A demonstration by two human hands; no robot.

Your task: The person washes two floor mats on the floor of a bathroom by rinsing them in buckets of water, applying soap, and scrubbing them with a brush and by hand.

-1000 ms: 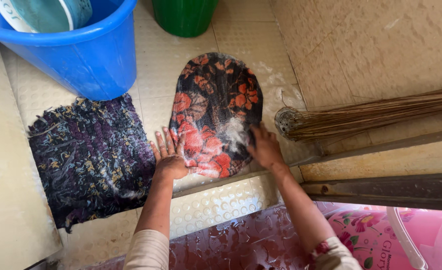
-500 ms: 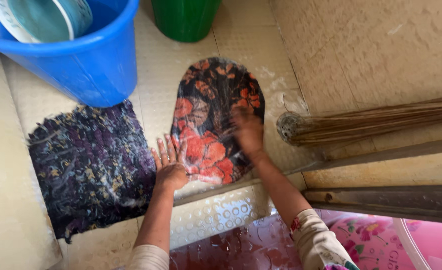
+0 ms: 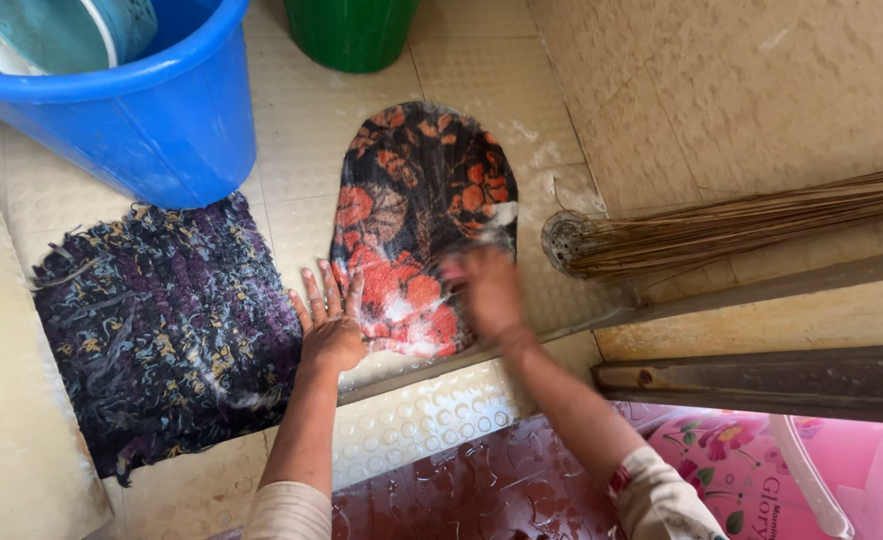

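Note:
An oval black mat with red and orange flowers (image 3: 417, 190) lies flat on the wet cream tiled floor, with white soap foam on it. My left hand (image 3: 330, 325) presses flat on the mat's lower left edge, fingers spread. My right hand (image 3: 484, 290) rests on the mat's lower right part amid the foam. It is blurred by motion, so I cannot make out whether it holds anything.
A shaggy purple mat (image 3: 162, 320) lies to the left. A blue bucket (image 3: 152, 110) holding a teal vessel and a green bucket (image 3: 352, 35) stand behind. A stick broom (image 3: 742, 225) lies over a floor drain (image 3: 562, 235) on the right. A pink tub (image 3: 762, 470) sits at bottom right.
My right hand swept from the mat's right edge up across its middle, then back down to the lower right. The left hand stayed pressed on the lower left edge.

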